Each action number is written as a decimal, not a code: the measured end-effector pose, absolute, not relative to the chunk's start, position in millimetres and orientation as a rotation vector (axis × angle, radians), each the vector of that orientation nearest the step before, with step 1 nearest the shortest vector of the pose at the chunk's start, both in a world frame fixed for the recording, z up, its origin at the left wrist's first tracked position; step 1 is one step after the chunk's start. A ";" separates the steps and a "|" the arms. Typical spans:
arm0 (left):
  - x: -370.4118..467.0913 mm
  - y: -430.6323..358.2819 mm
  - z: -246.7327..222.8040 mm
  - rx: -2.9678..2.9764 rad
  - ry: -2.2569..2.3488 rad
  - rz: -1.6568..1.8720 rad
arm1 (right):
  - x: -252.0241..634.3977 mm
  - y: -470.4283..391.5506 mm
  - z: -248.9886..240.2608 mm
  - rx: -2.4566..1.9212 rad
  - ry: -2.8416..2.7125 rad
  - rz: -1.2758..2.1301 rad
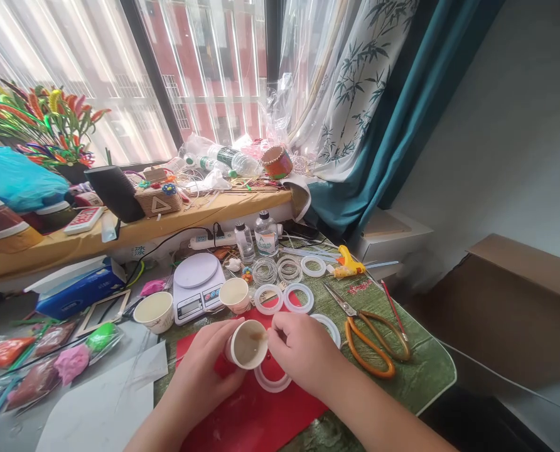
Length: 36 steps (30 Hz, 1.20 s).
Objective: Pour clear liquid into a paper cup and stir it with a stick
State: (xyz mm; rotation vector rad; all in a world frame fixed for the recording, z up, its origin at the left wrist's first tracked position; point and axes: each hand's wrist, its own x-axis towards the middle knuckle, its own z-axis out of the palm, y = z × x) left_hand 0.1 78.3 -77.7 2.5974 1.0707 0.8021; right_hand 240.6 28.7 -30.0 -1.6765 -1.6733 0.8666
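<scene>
My left hand [214, 358] is wrapped round a small white paper cup [247, 361], tilted so its mouth faces me. At the cup's right rim, my right hand [299, 351] has its fingers pinched together on what looks like a thin stick [257, 336]; its tan end shows inside the cup, and the fingers cover the rest. Under both hands lies a red sheet [228, 414]. One translucent white ring mould [273, 381] sits just below the cup, partly hidden. Further ring moulds [299, 297] lie beyond my right hand.
Behind the cup stand a second paper cup [235, 295], a third cup [154, 312] and a kitchen scale [198, 287]. Large scissors [369, 342] and a yellow glue gun [349, 262] lie right. Two bottles [265, 235] stand behind clear rings [265, 271]. Bagged coloured clay [73, 361] lies left.
</scene>
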 end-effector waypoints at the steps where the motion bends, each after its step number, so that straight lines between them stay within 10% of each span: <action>1: 0.3 77.8 -77.8 2.584 1.084 0.811 | 241.0 28.8 -29.5 -1.658 -1.678 0.918; 36: 0.8 78.4 -82.3 2.580 1.111 0.830 | 239.8 31.1 -32.3 -1.587 -1.684 0.920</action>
